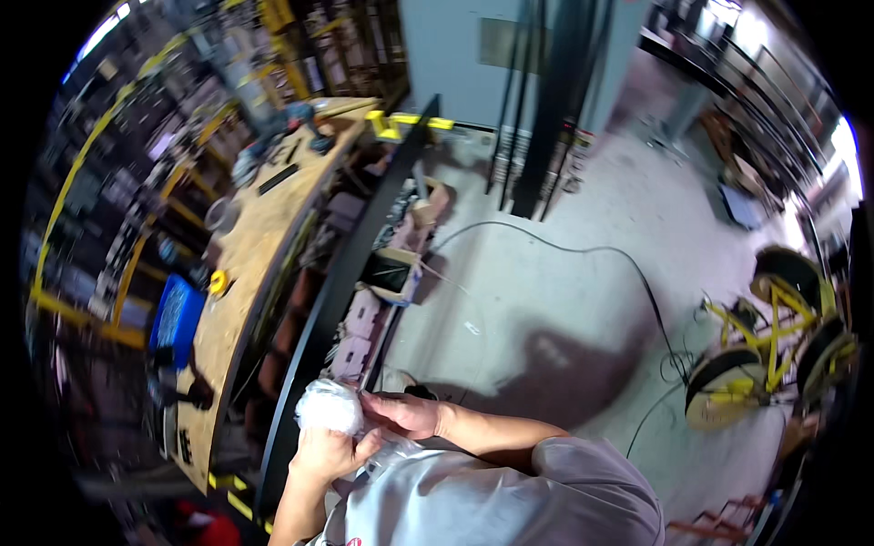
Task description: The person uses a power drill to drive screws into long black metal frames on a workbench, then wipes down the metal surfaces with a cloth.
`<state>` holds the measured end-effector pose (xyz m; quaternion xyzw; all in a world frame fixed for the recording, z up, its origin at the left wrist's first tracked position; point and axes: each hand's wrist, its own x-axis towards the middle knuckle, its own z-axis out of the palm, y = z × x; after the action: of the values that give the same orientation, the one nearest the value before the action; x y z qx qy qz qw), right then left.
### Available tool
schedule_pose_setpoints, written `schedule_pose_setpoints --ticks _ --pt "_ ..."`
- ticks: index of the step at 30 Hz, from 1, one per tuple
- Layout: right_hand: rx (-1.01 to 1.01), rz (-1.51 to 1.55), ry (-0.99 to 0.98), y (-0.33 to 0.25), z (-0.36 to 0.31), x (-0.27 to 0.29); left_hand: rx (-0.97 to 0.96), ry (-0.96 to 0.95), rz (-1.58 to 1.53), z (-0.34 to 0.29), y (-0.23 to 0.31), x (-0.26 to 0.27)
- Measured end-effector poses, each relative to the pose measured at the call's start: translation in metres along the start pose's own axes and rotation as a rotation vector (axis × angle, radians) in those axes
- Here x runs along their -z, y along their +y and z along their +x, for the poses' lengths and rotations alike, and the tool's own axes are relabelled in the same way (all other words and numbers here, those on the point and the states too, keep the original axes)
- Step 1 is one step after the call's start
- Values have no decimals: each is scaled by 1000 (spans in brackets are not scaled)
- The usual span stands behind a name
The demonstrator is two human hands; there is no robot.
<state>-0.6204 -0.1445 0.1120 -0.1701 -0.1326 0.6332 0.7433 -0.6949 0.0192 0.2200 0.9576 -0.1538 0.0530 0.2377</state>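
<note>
A crumpled bundle of whitish, see-through plastic (330,406) is held close in front of my body, at the lower middle. My left hand (324,452) is closed round its lower part, thumb pointing right. At its right side, my right hand (407,414) reaches in with bent fingers against the plastic; the fingertips are partly hidden. Loose clear film trails below the right hand, over my grey shirt (437,496). What the bundle contains, if anything, I cannot make out. Just beyond it runs a long dark metal beam (341,300).
A wooden workbench (259,241) at left carries power tools (319,141), a blue bin (177,318) and a yellow tape measure (218,283). Boxes of parts (391,273) stand beside the beam. A black cable (583,247) crosses the floor to yellow-framed reels (728,387). Dark bars (546,136) extend at the back.
</note>
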Motion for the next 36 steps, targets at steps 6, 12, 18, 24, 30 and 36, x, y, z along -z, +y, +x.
schedule_pose_setpoints --ticks 6,12,18,24,30,36 --pt "138 -596 192 -124 -86 6 -252 -130 83 117 -14 -37" --pt "721 -483 762 -199 -117 45 -279 -443 -184 272 -31 -70" --pt "584 -1775 1626 -312 -100 31 -380 -607 -855 398 -41 -97" --pt "773 -969 743 -367 -93 79 -447 -824 -1158 470 -58 -116" --pt "483 -966 807 -410 -79 86 -343 -872 -1157 502 -88 -130" --pt "588 -937 784 -455 -70 129 -307 -619 -1218 542 -102 -129"
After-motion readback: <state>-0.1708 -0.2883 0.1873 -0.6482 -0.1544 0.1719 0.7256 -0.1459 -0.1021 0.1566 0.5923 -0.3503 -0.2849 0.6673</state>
